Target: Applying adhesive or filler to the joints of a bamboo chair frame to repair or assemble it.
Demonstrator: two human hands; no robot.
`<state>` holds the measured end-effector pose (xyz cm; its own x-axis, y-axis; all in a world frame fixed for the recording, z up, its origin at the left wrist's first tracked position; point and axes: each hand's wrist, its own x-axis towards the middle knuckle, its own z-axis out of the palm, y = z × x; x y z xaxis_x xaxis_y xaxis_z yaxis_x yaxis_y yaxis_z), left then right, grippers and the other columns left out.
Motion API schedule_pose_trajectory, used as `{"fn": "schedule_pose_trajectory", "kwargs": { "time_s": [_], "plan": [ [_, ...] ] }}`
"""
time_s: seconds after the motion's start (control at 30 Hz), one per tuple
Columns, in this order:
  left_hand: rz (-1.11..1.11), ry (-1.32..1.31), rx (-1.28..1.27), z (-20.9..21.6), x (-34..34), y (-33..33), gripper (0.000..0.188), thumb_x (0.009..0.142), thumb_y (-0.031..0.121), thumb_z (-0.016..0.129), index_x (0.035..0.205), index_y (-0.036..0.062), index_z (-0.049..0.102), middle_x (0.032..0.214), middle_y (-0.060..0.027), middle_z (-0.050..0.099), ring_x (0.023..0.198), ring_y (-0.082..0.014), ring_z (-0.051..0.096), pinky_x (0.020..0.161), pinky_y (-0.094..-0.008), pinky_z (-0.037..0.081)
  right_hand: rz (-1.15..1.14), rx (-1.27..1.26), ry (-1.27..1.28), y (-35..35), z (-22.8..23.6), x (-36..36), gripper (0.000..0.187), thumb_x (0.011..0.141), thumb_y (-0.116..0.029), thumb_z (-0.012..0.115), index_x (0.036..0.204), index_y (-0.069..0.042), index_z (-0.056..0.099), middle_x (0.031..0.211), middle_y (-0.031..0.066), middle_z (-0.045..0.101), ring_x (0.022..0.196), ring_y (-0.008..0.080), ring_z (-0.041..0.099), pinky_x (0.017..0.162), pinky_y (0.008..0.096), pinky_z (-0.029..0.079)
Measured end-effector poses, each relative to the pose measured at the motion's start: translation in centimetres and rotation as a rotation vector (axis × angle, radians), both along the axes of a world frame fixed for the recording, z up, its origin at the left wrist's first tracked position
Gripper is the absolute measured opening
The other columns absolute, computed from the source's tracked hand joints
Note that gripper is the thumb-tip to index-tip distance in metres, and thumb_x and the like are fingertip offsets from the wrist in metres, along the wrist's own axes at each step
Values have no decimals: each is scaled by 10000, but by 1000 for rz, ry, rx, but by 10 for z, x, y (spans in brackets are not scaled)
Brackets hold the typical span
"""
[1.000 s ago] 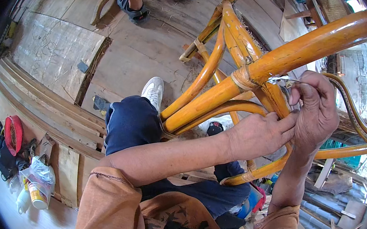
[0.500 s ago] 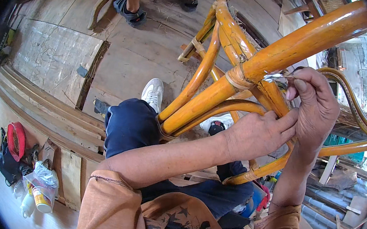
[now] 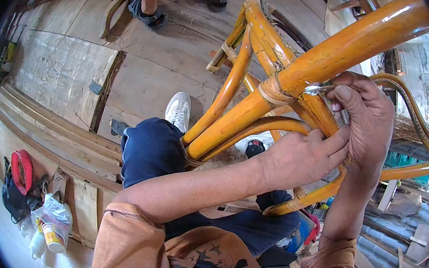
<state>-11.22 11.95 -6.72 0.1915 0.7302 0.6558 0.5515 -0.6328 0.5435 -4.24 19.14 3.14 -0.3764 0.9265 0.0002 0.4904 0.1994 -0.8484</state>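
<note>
A glossy orange-brown rattan chair frame lies across in front of me, with cane binding wrapped round the joint of its thick pole. My right hand is just right of this joint, thumb and fingers pinched on a thin stick-like tool. A shiny whitish blob at its tip touches or nearly touches the pole. My left hand reaches across from the left over the curved lower rattan. Its fingers are stretched out, their tips against the heel of my right hand; the left thumb is hidden.
Another person's sandalled feet stand at the top on the plywood floor. Long wooden boards run along the left. Beside them lie a red ring-shaped roll and a plastic bag of containers. More rattan furniture stands right.
The whole view has shifted slightly. My right thumb and fingers have moved a little up and left, towards the blob on the pole. My left hand stays in place.
</note>
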Motion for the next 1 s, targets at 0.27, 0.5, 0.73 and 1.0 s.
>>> {"fn": "schedule_pose_trajectory", "kwargs": {
  "time_s": [0.27,0.5,0.73,1.0],
  "plan": [
    [20,-10,7,3,0,1,326,747,181,575,1037,32,565,1180,-120,494,643,-182,572,418,-272,494,38,69,108,5,-4,15,128,840,-65,660,925,29,641,797,46,638,695,78,525,635,196,425],
    [-1,-24,12,0,-1,2,312,756,184,572,1030,35,565,1181,-119,492,639,-188,570,419,-281,495,149,259,95,5,-7,12,99,828,-22,654,915,23,639,838,44,629,715,87,540,651,201,438],
    [3,-7,-14,1,-1,2,305,759,201,574,1025,52,573,1169,-119,504,651,-189,575,420,-280,494,145,320,85,0,-7,8,87,815,8,646,900,23,641,851,57,631,753,107,562,669,218,452],
    [-60,-34,-45,-1,0,0,284,774,206,572,1013,53,572,1045,-98,521,701,-204,588,468,-295,516,201,531,-99,-6,-7,0,121,788,63,626,897,13,635,854,73,629,770,153,598,697,255,476]
  ]
}}
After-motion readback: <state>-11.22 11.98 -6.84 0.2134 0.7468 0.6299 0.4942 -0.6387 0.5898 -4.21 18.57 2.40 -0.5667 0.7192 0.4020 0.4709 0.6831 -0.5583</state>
